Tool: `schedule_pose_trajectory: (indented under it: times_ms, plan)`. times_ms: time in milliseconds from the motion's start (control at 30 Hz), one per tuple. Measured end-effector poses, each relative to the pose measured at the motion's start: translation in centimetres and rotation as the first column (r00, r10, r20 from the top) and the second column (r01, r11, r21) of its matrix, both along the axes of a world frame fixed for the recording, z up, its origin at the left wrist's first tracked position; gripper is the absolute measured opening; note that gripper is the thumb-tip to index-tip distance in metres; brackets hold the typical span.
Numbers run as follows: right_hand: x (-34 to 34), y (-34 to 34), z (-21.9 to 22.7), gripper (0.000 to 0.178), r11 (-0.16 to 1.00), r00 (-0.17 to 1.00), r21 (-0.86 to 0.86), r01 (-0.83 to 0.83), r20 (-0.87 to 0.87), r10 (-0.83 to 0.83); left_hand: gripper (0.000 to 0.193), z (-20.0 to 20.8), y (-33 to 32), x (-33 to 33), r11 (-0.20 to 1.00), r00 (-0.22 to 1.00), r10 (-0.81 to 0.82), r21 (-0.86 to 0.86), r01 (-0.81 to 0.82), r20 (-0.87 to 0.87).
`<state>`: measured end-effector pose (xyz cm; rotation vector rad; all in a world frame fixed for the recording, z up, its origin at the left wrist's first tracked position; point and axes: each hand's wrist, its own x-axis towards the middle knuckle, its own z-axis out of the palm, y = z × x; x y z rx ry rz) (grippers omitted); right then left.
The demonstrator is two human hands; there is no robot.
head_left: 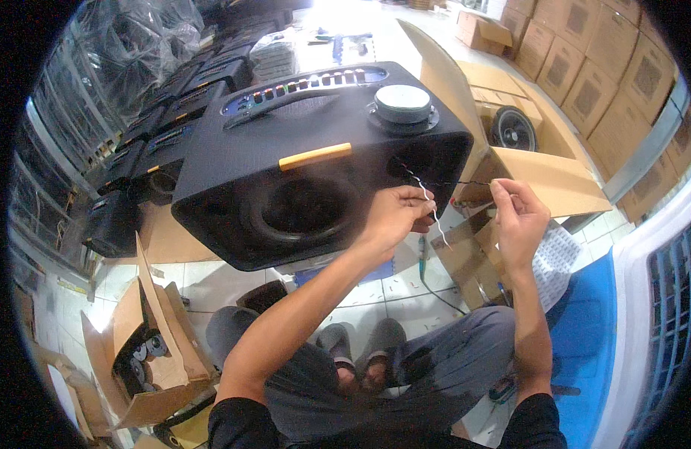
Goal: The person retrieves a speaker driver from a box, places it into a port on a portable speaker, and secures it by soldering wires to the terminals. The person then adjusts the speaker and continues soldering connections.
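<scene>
A large black speaker cabinet (211, 179) lies before me, with a big round opening and a smaller one at its right end. A white wire (438, 223) and a thin black wire (469, 182) come out of the smaller opening. My left hand (402, 217) is closed on the white wire beside that opening, its loose end hanging below the fingers. Farther right, my right hand (521, 213) pinches the end of the black wire, which is drawn out sideways. On top of the cabinet rest a round speaker driver (402, 106) and a black carry handle (282, 109) beside a control panel.
An open carton (536, 176) holding another speaker driver (514, 129) stands at the right. Below the cabinet hangs a green soldering iron (422, 254) with its cord. More black cabinets (154, 150) line the left. An open carton (162, 359) sits at lower left, a blue panel (585, 337) at right.
</scene>
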<state>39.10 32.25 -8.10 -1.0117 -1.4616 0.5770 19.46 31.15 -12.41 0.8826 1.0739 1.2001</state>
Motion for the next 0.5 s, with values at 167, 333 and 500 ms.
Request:
schedule_pose_trajectory:
  times_ms: [167, 333, 500]
  plan:
    - [-0.12, 0.03, 0.04, 0.008, 0.999, 0.999, 0.007, -0.035, -0.028, 0.035, 0.017, -0.22, 0.2, -0.15, 1.0, 0.999, -0.003, -0.014, 0.003, 0.036]
    - [0.12, 0.22, -0.13, 0.009, 1.0, 1.0, 0.008, -0.009, -0.002, 0.009, 0.015, -0.4, 0.2, -0.18, 1.0, 0.999, -0.009, -0.029, 0.01, 0.031]
    - [0.12, 0.46, -0.2, 0.01, 1.0, 0.999, -0.011, -0.018, -0.029, 0.017, 0.017, -0.4, 0.09, 0.29, 1.0, 1.0, 0.023, -0.015, -0.023, 0.02]
